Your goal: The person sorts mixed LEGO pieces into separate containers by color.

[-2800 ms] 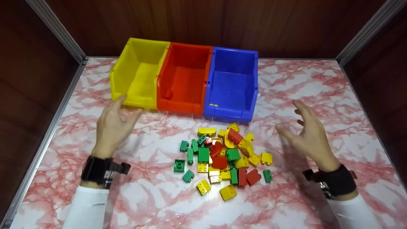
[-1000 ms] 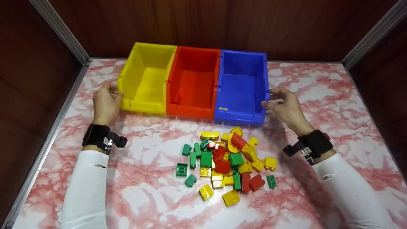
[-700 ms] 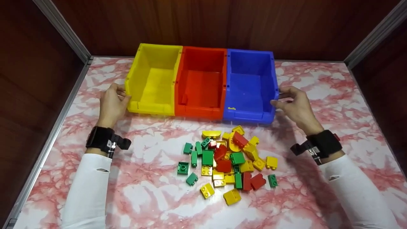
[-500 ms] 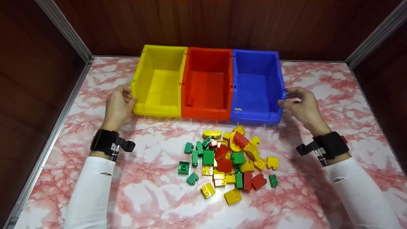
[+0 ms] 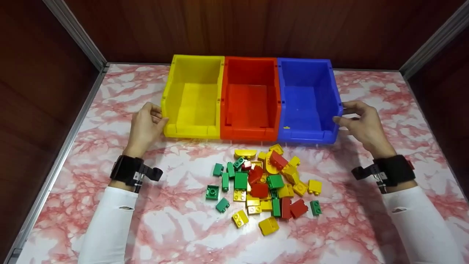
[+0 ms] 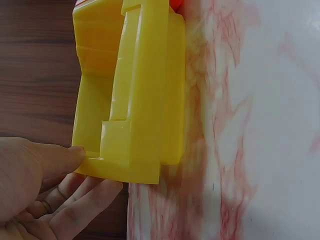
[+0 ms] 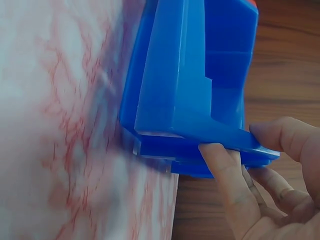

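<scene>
Your left hand [image 5: 144, 124], nearly closed, pinched one yellow bin [image 5: 192, 131], your right hand [image 5: 367, 125] likewise one blue bin [image 5: 306, 136]; one red bin [image 5: 249, 134] sat between. Nearer you lay at least ten green bricks [image 5: 240, 181], ten yellow bricks [image 5: 268, 226], five red bricks [image 5: 298, 209]. One yellow mark [image 5: 287, 127] was unreadable.

In the head view, white sleeves lie at eight [image 5: 104, 227] and four o'clock [image 5: 421, 227], each with a small slit near its cuff. Black wristbands [image 5: 122, 170] [image 5: 399, 171] carry stubby black mounts [image 5: 157, 174] [image 5: 358, 173]; a red tab [image 5: 412, 164] sits at the right band's two o'clock.
</scene>
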A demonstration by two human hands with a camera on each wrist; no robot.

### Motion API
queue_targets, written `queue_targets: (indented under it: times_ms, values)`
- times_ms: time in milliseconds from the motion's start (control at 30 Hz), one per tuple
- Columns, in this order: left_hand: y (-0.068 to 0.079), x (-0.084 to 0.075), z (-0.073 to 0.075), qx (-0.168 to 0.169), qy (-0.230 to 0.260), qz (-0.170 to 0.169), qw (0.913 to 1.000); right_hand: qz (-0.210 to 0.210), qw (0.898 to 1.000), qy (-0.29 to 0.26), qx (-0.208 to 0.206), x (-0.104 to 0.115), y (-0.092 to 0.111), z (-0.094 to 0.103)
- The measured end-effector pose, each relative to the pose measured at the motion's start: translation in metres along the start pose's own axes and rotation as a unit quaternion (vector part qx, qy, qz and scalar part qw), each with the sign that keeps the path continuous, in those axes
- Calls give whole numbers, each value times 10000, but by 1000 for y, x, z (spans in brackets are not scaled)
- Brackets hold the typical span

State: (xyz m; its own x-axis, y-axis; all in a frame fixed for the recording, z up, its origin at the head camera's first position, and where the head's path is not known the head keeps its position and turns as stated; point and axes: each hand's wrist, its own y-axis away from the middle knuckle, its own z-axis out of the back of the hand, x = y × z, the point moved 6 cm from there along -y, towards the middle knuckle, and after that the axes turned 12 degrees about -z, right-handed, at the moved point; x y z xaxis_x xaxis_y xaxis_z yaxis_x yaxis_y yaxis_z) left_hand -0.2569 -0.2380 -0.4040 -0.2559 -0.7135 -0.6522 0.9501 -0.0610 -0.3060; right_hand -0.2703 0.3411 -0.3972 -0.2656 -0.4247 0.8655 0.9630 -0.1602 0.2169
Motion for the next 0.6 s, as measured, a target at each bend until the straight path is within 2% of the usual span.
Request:
queue_targets:
  times_ms: [367, 600]
  values:
    - [8, -9, -6, 22, 289, -81, 9995, -56, 10000, -12, 8, -6, 1, 12]
    - [14, -14, -14, -259, 427, -57, 9987, -149, 9990, 358, -235, -13, 5, 23]
